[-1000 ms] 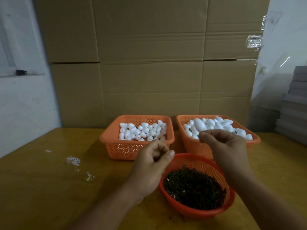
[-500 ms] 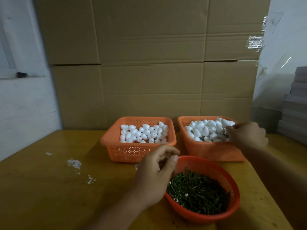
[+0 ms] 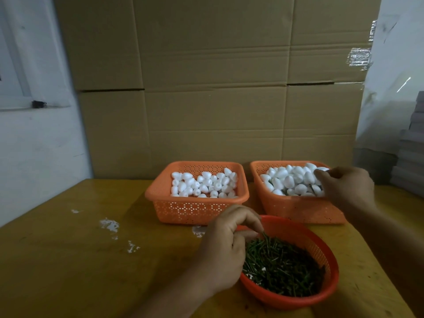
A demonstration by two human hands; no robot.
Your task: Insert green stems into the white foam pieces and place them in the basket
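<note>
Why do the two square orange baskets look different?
The left basket holds small foam pieces, lying low inside; the right basket holds bigger ones, heaped above its rim. Green stems peek out among the right basket's pieces, none show in the left. The right hand reaches into the right basket only. Both are orange and perforated.

Bare table [image 3: 68, 260] lies open left of the round bowl [image 3: 330, 283]; two baskets [image 3: 197, 210] stand close behind it
</note>
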